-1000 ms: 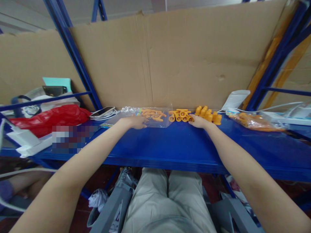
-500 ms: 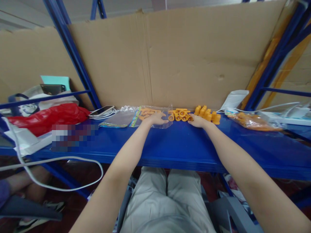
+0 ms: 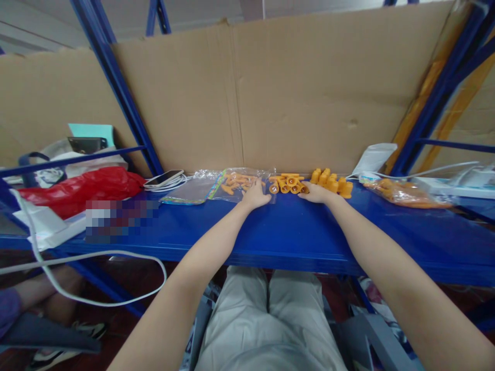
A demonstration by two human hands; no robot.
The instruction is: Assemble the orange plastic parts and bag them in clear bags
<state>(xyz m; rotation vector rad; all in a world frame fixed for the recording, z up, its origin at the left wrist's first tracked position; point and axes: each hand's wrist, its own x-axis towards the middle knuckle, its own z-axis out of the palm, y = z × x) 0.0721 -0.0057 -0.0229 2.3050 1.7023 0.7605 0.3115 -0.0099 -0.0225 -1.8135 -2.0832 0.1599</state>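
My left hand (image 3: 256, 196) rests at the right part of a clear plastic bag (image 3: 216, 191) with small orange plastic pieces (image 3: 234, 181) lying on or in it. Its fingers point away from me and its thumb is spread to the right; nothing shows in its grip. My right hand (image 3: 316, 192) has thumb and fingers around the rightmost of several orange hollow, flared plastic pieces (image 3: 285, 187), stacked with their round openings toward me. Behind and right of that hand, several more orange plastic pieces (image 3: 328, 181) stand in rows.
A phone (image 3: 165, 178) lies on a coiled white cable at left, near a red plastic bag (image 3: 87, 189). To the right is a clear bag of orange parts (image 3: 406, 193). Cardboard (image 3: 309, 87) backs the blue shelf (image 3: 286, 232); a blue post (image 3: 119, 93) rises at left.
My left hand has shifted slightly right and toward me, uncovering more of the small orange pieces. My right hand stays at the stacked pieces.
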